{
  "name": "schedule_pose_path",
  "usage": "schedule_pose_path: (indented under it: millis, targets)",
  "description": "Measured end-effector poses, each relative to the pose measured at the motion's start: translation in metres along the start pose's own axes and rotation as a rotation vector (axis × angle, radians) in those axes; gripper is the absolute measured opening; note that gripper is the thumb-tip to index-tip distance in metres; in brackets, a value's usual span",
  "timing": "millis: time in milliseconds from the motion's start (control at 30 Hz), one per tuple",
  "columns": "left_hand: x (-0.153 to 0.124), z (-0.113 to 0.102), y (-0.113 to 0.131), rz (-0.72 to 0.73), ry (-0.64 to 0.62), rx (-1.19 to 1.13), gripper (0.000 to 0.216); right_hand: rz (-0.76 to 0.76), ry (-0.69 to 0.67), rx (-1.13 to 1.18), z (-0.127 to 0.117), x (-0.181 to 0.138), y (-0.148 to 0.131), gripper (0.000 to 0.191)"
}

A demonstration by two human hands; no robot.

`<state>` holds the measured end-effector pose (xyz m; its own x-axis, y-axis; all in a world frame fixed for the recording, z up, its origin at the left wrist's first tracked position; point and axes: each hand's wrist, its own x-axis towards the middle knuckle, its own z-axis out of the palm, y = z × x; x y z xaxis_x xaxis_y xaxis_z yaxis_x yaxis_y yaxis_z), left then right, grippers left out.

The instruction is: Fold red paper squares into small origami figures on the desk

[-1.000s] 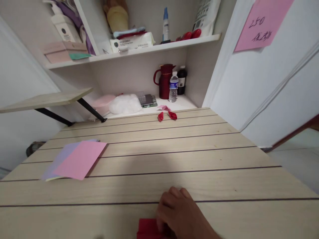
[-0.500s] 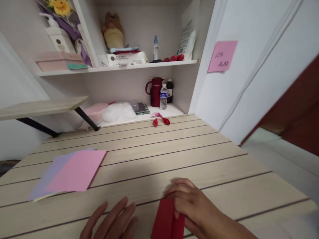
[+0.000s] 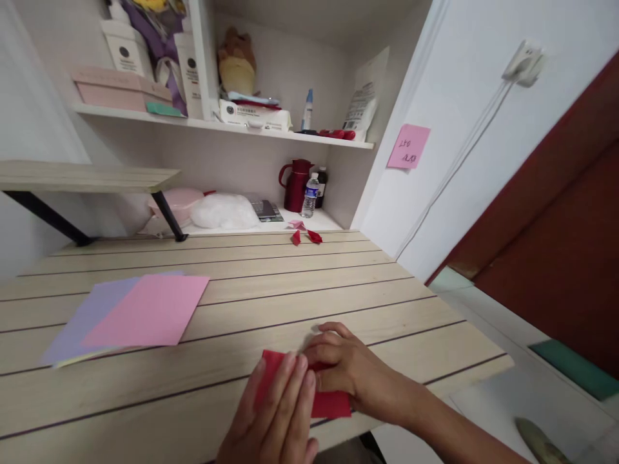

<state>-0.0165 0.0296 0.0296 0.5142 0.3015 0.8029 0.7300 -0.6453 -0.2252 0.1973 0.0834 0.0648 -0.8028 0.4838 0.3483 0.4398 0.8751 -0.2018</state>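
A folded red paper (image 3: 331, 403) lies near the front edge of the wooden table (image 3: 290, 290). My left hand (image 3: 278, 412) rests flat on its left part, fingers stretched out together. My right hand (image 3: 345, 370) comes in from the right with fingers curled, pressing on the paper's upper edge. Most of the paper is hidden under both hands.
A stack of pink and lilac sheets (image 3: 140, 312) lies at the table's left. Small red and pink folded pieces (image 3: 304, 234) sit at the far edge. Behind stand shelves with a dark red jug (image 3: 294, 184), a water bottle (image 3: 309, 194) and boxes. A pink note (image 3: 407, 146) hangs on the wall.
My left hand has moved from the bare table onto the red paper. The paper now lies crosswise instead of lengthwise. The camera has swung to the right and further back.
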Motion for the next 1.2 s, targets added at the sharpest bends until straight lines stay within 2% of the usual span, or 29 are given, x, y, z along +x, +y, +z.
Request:
schedule_pose_path:
  millis: [100, 200, 333, 500, 633, 800, 900, 1100, 1200]
  targets:
    - [-0.001, 0.011, -0.004, 0.045, -0.030, -0.018, 0.047, 0.010, 0.019, -0.046, -0.001, -0.010, 0.001, 0.018]
    - [-0.018, 0.011, -0.006, 0.188, -0.140, 0.029, 0.036, 0.073, 0.038, -0.100, -0.005, -0.024, -0.004, 0.023]
    - [-0.035, 0.008, -0.003, 0.206, -0.157, 0.115, 0.034, 0.101, 0.058, -0.040, -0.007, -0.033, -0.008, 0.020]
    - [-0.036, 0.005, 0.001, 0.201, -0.222, 0.116, 0.034, 0.145, 0.041, 0.102, -0.007, -0.028, -0.001, 0.019]
    - [-0.030, 0.000, -0.002, 0.180, -0.200, 0.060, 0.033, 0.269, 0.009, 0.246, -0.007, -0.019, 0.007, 0.006]
    - [-0.029, 0.000, 0.000, 0.139, -0.213, 0.049, 0.031, 0.383, -0.001, 0.307, -0.005, -0.010, 0.011, 0.019]
    - [-0.031, 0.004, 0.007, 0.004, -0.162, 0.017, 0.029, 0.435, -0.005, 0.306, -0.003, -0.006, 0.011, 0.024]
    - [-0.032, 0.010, 0.021, -0.153, -0.099, -0.072, 0.032, 0.543, 0.056, 0.246, 0.006, 0.001, 0.004, 0.022]
    - [-0.032, 0.008, 0.019, -0.140, -0.147, -0.077, 0.030, 0.590, 0.083, 0.238, 0.009, 0.004, 0.004, 0.024]
